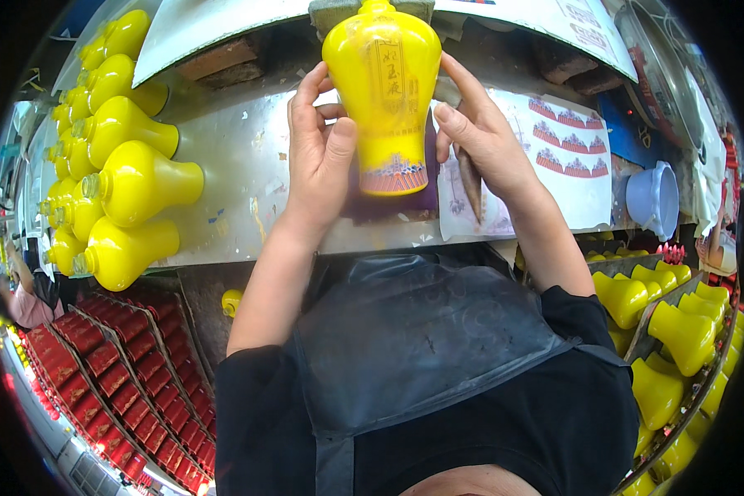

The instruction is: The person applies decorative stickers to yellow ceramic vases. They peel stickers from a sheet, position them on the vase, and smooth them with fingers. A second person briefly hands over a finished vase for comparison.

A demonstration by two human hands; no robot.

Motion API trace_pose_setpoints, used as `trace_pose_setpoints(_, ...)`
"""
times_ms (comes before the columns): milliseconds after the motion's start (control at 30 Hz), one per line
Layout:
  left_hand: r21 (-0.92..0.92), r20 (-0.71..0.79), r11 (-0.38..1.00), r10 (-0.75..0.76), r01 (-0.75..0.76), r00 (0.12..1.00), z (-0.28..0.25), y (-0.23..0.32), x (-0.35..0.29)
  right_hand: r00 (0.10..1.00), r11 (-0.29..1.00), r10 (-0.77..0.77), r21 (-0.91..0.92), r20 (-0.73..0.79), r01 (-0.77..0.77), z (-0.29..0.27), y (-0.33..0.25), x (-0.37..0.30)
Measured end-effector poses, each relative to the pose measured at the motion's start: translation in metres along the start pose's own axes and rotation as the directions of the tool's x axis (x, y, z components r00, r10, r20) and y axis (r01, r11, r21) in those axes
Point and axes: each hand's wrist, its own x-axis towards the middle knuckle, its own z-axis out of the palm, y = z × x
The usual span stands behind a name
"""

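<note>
A glossy yellow vase-shaped bottle [380,116] lies before me, its neck away from me on a grey padded rest [318,12]. Dark lettering runs down its front. A red-and-blue patterned band [394,178] circles the base end. My left hand [316,161] curves against the bottle's left side, fingertips at the shoulder. On the opposite side, my right hand [489,145] touches the shoulder with its fingers. Tucked under that hand is a narrow brown pointed tool [471,186]; its exact kind cannot be made out. Beneath the bottle shows something dark purple [388,207].
Several yellow bottles [145,182] lie stacked at the left. A sheet of patterned band decals [579,198] and a pale blue bucket [653,198] are at the right. Crates of yellow bottles [678,326] stand lower right; racks of red pieces [124,372] stand lower left.
</note>
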Motion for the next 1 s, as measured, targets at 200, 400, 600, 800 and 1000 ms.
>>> trace_pose_setpoints(200, 0.036, -0.046, 0.997, -0.065, 0.066, 0.997, 0.011, 0.005, -0.002, 0.994, 0.995, -0.094, 0.015, -0.06, 0.096, 0.022, 0.01, 0.002)
trace_pose_setpoints(400, 0.045, -0.067, 0.998, -0.041, 0.044, 0.997, 0.006, 0.008, 0.0, 0.999, 0.999, -0.021, 0.035, -0.028, 0.022, 0.012, 0.006, -0.003)
trace_pose_setpoints(600, 0.305, -0.029, 0.949, 0.095, -0.081, 0.995, 0.005, 0.004, 0.006, 0.974, 0.944, -0.162, -0.313, -0.157, 0.106, 0.014, -0.008, 0.006)
trace_pose_setpoints(800, 0.19, -0.034, 0.982, 0.024, -0.017, 0.999, 0.007, 0.005, 0.006, 0.959, 0.931, -0.217, -0.333, -0.185, 0.146, 0.015, -0.01, 0.012)
trace_pose_setpoints(1000, 0.262, -0.033, 0.965, 0.022, -0.013, 0.999, 0.011, 0.009, 0.006, 0.977, 0.966, -0.155, -0.231, -0.149, 0.118, 0.015, -0.013, 0.009)
